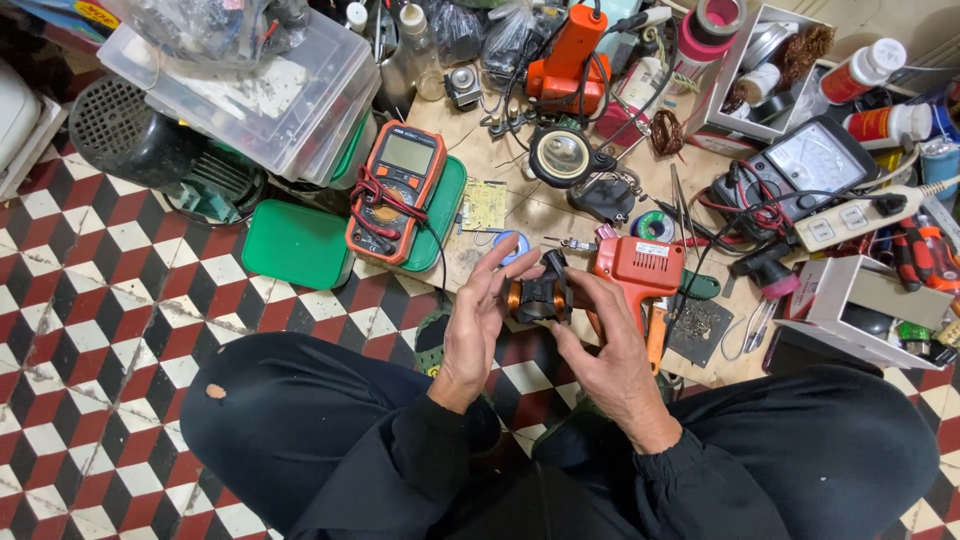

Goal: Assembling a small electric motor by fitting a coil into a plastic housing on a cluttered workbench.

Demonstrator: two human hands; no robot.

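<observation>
My left hand (pixel 478 318) and my right hand (pixel 610 345) together hold a small black motor part with copper windings (pixel 538 297) above my crossed legs. The left fingers cup its left side. The right thumb and fingers grip its right side and top. Just behind the part lies an orange-red soldering gun (pixel 637 268) on the low wooden board (pixel 500 160). A small blue roll (pixel 516 243) sits right behind my left fingertips.
An orange multimeter (pixel 395 190) rests on a green lid (pixel 290 245). A magnifier (pixel 562 155), circuit board (pixel 485 205), analog meter (pixel 805 160), power strip (pixel 850 218), orange tool (pixel 565 60), clear plastic boxes (pixel 250 85), bottles and tangled wires crowd the board. Checkered tile floor lies at left.
</observation>
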